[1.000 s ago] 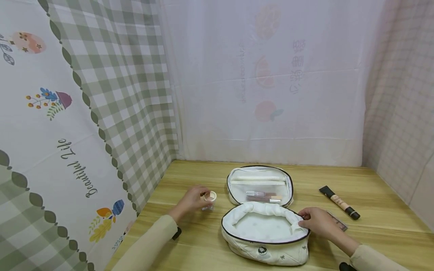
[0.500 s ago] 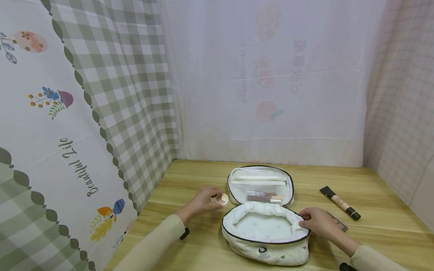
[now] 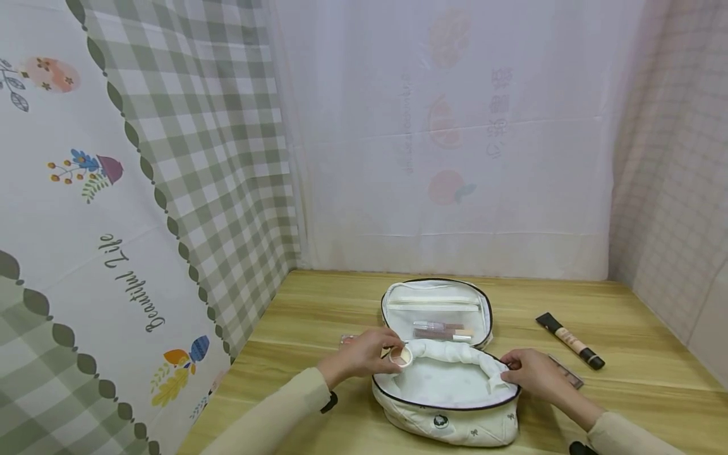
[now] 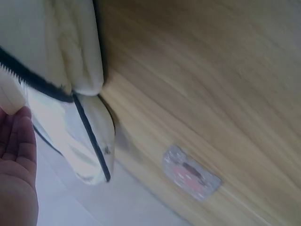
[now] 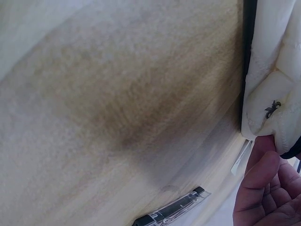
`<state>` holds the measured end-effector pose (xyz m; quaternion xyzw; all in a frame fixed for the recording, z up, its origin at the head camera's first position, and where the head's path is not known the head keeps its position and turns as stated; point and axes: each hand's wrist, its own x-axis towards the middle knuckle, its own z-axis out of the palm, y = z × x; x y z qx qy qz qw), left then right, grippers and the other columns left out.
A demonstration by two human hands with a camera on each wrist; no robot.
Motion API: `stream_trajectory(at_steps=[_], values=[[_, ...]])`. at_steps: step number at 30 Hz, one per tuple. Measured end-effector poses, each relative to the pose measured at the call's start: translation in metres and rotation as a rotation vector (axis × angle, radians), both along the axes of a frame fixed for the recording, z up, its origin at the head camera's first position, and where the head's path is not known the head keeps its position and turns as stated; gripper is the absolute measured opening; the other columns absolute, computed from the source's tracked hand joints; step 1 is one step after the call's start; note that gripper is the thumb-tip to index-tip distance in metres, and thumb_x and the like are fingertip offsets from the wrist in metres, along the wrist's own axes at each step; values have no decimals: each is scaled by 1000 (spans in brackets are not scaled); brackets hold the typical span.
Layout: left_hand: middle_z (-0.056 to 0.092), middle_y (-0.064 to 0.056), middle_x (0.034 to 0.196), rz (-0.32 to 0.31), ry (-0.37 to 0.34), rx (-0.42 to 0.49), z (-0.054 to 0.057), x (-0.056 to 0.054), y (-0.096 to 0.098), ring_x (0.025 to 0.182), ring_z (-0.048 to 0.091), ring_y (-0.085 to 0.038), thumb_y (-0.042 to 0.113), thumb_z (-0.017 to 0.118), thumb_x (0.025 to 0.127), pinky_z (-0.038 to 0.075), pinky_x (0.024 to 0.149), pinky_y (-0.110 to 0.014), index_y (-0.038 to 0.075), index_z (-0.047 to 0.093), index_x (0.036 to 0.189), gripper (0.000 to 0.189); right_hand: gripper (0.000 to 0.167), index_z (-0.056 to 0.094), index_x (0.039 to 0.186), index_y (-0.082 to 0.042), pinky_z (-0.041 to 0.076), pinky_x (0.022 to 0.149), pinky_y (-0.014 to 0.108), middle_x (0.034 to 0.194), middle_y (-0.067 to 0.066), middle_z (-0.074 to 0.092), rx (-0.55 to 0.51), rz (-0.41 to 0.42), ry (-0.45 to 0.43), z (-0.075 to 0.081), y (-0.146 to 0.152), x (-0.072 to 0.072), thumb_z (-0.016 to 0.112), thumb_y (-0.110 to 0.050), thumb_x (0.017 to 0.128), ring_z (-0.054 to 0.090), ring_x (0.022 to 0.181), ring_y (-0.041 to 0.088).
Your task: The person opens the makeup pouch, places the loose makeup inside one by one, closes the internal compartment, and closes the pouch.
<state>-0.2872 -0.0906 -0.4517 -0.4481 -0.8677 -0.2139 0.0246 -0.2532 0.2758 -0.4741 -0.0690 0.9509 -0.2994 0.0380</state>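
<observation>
My left hand pinches a small round makeup compact with a pale rim and beige-brown sections, over the left rim of the open makeup bag. In the left wrist view, only a pale edge of the compact shows at the fingertips. The bag is cream, quilted and black-trimmed, with its lid folded back. On its right side, my right hand grips the padded rim between thumb and fingers. The right wrist view shows this hand at the bag's edge.
Lip gloss tubes lie in the lid. A foundation tube is at the right, and a flat palette lies partly behind my right hand. A clear case with pink inside sits left of the bag.
My left hand has lifted the round compact off the left of the table and carried it rightward to the bag's rim. The right hand keeps its grip in place.
</observation>
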Motion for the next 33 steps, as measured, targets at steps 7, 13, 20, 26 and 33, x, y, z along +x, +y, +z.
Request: stream_trajectory(at_steps=[7,13,20,26,33], values=[[67,-2,107,-59,-8,-59,-6,5,13,97,59,-5,20,84,79,42,87,-11,7,72,105,30,27,71,101,4,48,69,36,85,1,66,-2,14,18,-2,1,0,79,-12,81,59,79,16],[66,2,106,-81,17,-113,-11,6,20,94,58,-3,23,84,79,40,85,-9,10,73,107,33,25,71,100,4,48,69,36,83,1,66,-12,19,35,-3,0,0,79,-10,80,59,78,15],[68,1,110,-83,62,-143,-17,7,20,100,59,-3,27,84,79,39,90,-13,11,73,110,36,25,71,99,4,48,69,36,83,1,66,-14,23,49,-2,0,1,79,-9,80,59,77,15],[69,6,106,-65,111,-164,-21,8,17,94,58,1,29,85,77,35,81,-18,15,74,102,31,24,71,99,3,48,68,35,83,0,66,-13,21,52,-1,-1,1,79,-10,80,59,77,15],[68,9,108,-72,103,-200,-28,7,18,98,57,5,31,85,75,33,80,-19,18,72,96,28,24,71,99,4,48,68,35,83,0,65,-8,16,43,0,-2,1,79,-10,80,58,77,15]])
